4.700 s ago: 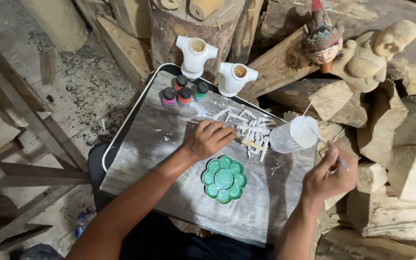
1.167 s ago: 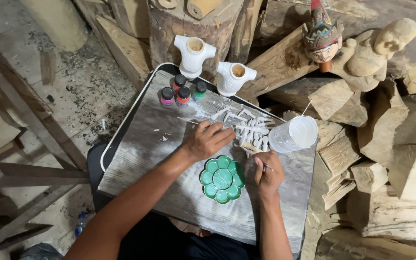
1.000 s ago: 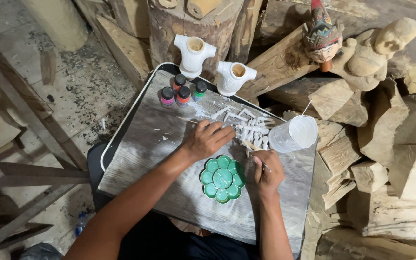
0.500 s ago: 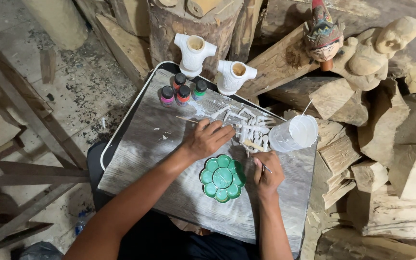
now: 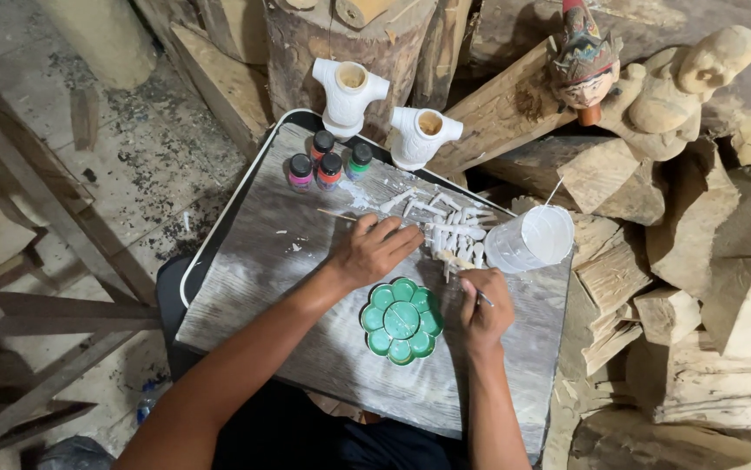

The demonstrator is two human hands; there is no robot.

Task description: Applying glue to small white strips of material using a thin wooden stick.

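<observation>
Both hands work on a grey board (image 5: 288, 287): the left hand (image 5: 374, 251) lies flat with fingers spread beside small white carved pieces (image 5: 445, 228), while the right hand (image 5: 482, 312) pinches a thin brush (image 5: 454, 261), just beside a green flower-shaped palette (image 5: 402, 320).

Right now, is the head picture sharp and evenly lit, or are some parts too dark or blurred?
Head view: soft, even light, no harsh glare; the left hand, right hand and green flower-shaped palette are sharp. The lower left corner and the lap below the board fall into shadow. The small white pieces are too fine to tell apart.
</observation>
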